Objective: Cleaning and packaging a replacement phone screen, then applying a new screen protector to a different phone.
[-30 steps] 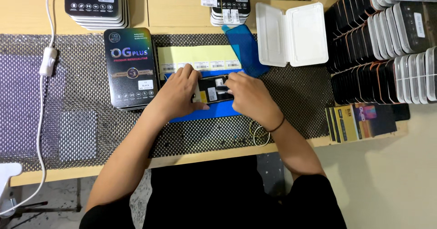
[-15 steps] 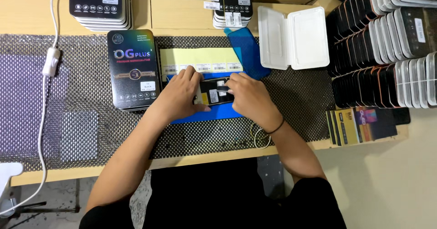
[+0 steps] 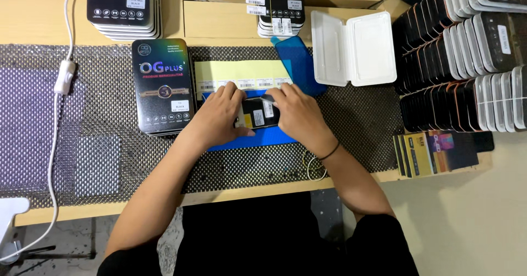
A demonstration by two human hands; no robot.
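Left hand [image 3: 219, 117] and right hand [image 3: 296, 116], positions unchanged from the preceding half second, both grip the small black box [image 3: 257, 113] over the blue mat [image 3: 258, 139], beside the black tin stack [image 3: 162, 86], indicating continued label work.

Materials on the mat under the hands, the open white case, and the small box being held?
Mat: looks like rubbery open mesh, matte black, grid of holes.
White case: thin moulded plastic, semi-gloss, rounded pressed edges.
Small box, between left hand and right hand: probably printed card, glossy black; mostly covered, so uncertain.
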